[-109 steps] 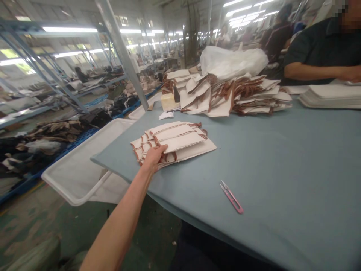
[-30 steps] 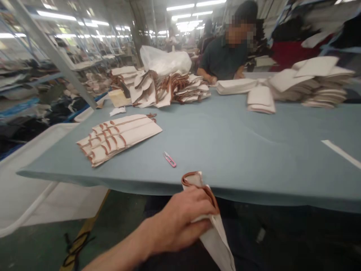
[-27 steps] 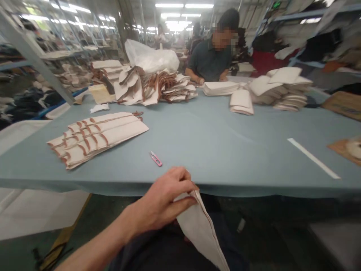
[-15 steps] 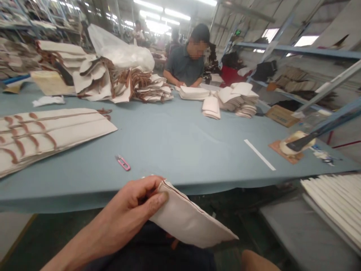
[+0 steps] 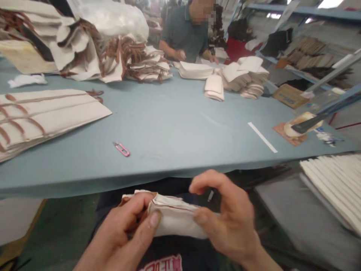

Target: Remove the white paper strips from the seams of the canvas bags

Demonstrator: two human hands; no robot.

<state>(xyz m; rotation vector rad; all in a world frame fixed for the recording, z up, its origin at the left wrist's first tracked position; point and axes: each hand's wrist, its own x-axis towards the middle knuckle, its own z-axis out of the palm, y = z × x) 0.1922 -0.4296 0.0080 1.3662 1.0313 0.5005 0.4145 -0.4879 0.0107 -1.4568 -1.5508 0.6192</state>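
Note:
A cream fabric piece (image 5: 180, 222) with a thin dark red-brown line along its upper edge is held above my lap, below the table's front edge. My left hand (image 5: 126, 229) pinches its left end between thumb and fingers. At the right end, my right hand (image 5: 228, 214) has its thumb against the fabric, while the curled forefinger is raised apart from the thumb. On the blue-green table (image 5: 175, 139) beyond lie pink thread snips (image 5: 122, 149) and, further right, a narrow white strip (image 5: 262, 137).
Cream pieces with brown straps (image 5: 56, 113) lie at the left. Behind are a strapped fabric heap (image 5: 113, 60) and folded cream stacks (image 5: 234, 75), where a person (image 5: 183, 34) works. A tape roll (image 5: 299, 126) sits right; cream strips (image 5: 335, 180) lie below it.
My right hand has come up from the lower right to the fabric. The fabric's right end now sits higher and nearer my left hand. The view has tilted down.

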